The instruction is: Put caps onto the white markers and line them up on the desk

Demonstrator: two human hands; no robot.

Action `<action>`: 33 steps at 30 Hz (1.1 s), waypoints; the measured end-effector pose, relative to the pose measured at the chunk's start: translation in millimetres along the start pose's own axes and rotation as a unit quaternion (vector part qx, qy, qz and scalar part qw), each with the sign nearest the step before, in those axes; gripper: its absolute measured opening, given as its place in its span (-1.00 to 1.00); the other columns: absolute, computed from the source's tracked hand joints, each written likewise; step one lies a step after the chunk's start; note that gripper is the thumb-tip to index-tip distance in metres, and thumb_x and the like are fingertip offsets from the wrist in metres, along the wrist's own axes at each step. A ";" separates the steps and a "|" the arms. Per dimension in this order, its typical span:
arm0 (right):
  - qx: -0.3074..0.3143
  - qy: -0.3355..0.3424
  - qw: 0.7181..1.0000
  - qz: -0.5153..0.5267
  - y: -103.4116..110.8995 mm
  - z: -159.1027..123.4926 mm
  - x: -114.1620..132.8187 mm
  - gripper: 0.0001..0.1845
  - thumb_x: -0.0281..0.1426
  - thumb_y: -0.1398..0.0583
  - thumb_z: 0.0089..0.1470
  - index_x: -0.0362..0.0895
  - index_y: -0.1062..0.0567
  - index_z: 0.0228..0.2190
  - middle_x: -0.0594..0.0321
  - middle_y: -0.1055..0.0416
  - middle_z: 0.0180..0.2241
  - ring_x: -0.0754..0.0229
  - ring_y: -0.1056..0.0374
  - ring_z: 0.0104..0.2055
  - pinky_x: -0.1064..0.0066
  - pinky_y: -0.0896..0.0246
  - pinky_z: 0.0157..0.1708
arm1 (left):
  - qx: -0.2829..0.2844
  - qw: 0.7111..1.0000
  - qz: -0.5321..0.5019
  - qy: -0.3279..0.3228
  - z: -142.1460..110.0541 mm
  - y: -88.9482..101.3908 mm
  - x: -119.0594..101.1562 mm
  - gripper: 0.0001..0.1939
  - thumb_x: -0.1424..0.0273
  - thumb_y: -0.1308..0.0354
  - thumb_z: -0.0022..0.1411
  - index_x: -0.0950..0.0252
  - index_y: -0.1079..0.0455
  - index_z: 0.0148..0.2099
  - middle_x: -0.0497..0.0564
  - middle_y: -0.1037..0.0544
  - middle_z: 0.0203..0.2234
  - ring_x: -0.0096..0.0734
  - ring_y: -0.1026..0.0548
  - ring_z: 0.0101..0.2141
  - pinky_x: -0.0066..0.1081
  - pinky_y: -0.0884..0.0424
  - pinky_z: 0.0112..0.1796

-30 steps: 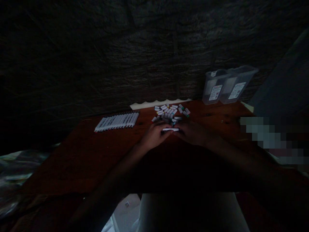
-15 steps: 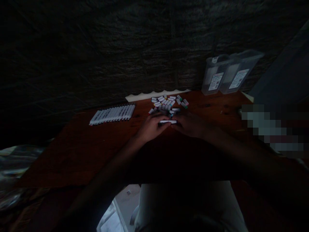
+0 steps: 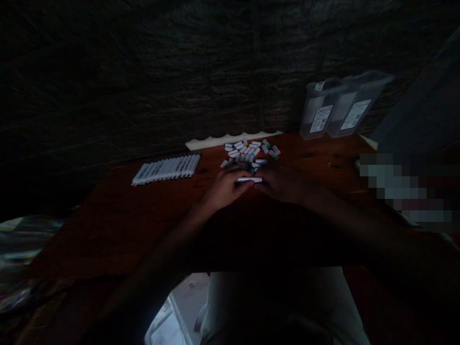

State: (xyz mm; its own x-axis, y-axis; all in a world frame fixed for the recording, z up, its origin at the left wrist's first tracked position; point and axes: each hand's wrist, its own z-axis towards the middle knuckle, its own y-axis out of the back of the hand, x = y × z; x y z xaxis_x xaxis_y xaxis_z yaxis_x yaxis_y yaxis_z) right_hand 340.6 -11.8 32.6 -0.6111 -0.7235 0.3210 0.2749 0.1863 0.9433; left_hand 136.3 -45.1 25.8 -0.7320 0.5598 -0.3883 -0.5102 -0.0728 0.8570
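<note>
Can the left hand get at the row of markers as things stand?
Likely yes: nothing visible blocks the left hand from the row of markers, though it holds a white marker.

A dark wall (image 3: 151, 72) with a rough, streaky surface and faint vertical seams fills the upper part of the view, meeting the far edge of a reddish-brown wooden bench (image 3: 118, 215) marked with a few darker knots. At the right stands a smoother blue-grey surface (image 3: 424, 100) with a slanting edge. The light is dim, leaving the near bench almost black, while a pale grey patch (image 3: 192, 299), possibly floor, shows below it.
</note>
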 end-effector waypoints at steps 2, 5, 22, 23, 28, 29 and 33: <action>0.002 -0.003 1.000 0.000 0.4 0.0 0.3 -0.69 -0.27 -0.06 0.26 -0.17 -0.47 -0.09 0.01 -0.47 -0.09 0.03 -0.36 -0.04 0.27 -0.21 -0.10 | 0.001 1.000 0.002 -0.001 0.1 0.1 -0.2 -0.81 0.31 -0.12 0.30 0.25 -0.48 -0.10 0.04 -0.57 -0.19 -0.29 -0.52 -0.13 -0.27 -0.41 -0.10; 0.005 -0.003 1.000 0.003 0.6 0.0 0.1 -0.69 -0.27 -0.07 0.25 -0.17 -0.46 -0.10 0.02 -0.48 -0.10 0.03 -0.37 -0.06 0.28 -0.21 -0.11 | 0.002 1.000 0.005 -0.001 0.1 0.2 -0.4 -0.80 0.31 -0.12 0.30 0.25 -0.48 -0.09 0.04 -0.57 -0.19 -0.29 -0.51 -0.13 -0.26 -0.41 -0.10; 0.001 0.001 1.000 -0.003 -0.7 0.3 -1.6 -0.69 -0.28 -0.07 0.25 -0.19 -0.48 -0.12 0.00 -0.47 -0.13 0.01 -0.37 -0.08 0.25 -0.22 -0.13 | 0.013 1.000 0.022 -0.015 -0.4 0.6 -0.8 -0.78 0.32 -0.11 0.30 0.25 -0.46 -0.05 0.06 -0.57 -0.13 -0.27 -0.51 -0.09 -0.26 -0.41 -0.07; 0.001 0.004 1.000 -0.005 -1.1 0.3 -1.8 -0.69 -0.28 -0.07 0.25 -0.20 -0.48 -0.12 0.00 -0.48 -0.13 0.01 -0.37 -0.09 0.25 -0.22 -0.14 | 0.016 0.999 0.024 -0.015 -0.5 0.4 -0.7 -0.77 0.33 -0.11 0.30 0.25 -0.45 -0.03 0.06 -0.56 -0.11 -0.27 -0.51 -0.08 -0.25 -0.41 -0.06; -0.005 0.001 1.000 -0.017 -0.5 -0.4 -0.5 -0.69 -0.27 -0.07 0.25 -0.20 -0.49 -0.15 0.00 -0.47 -0.13 0.02 -0.37 -0.09 0.28 -0.22 -0.16 | 0.028 0.999 0.031 -0.004 -1.7 -0.2 -0.6 -0.74 0.33 -0.11 0.30 0.24 -0.43 0.01 0.06 -0.56 -0.08 -0.27 -0.51 -0.07 -0.24 -0.43 -0.07; -0.004 -0.003 1.000 -0.017 0.0 -0.7 0.0 -0.69 -0.27 -0.07 0.25 -0.20 -0.49 -0.15 0.00 -0.48 -0.13 0.02 -0.38 -0.10 0.28 -0.22 -0.17 | 0.029 0.999 0.032 -0.004 -1.9 -0.2 -0.7 -0.73 0.32 -0.11 0.30 0.24 -0.43 0.02 0.06 -0.56 -0.08 -0.27 -0.51 -0.07 -0.24 -0.43 -0.07; 0.004 0.000 1.000 -0.009 1.2 -1.4 1.0 -0.70 -0.27 -0.08 0.25 -0.19 -0.48 -0.13 0.01 -0.48 -0.13 0.03 -0.38 -0.09 0.27 -0.22 -0.14 | 0.030 0.999 0.034 -0.006 -1.8 0.5 -1.3 -0.73 0.32 -0.11 0.31 0.23 -0.42 0.03 0.05 -0.56 -0.07 -0.26 -0.51 -0.05 -0.22 -0.42 -0.03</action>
State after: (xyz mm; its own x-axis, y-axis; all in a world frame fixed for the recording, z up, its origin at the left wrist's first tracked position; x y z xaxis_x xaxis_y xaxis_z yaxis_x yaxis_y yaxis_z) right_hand 341.4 -13.3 34.0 -0.6155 -0.7273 0.3036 0.2581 0.1780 0.9496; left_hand 136.2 -47.4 26.1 -0.7577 0.5660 -0.3248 -0.4317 -0.0616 0.8999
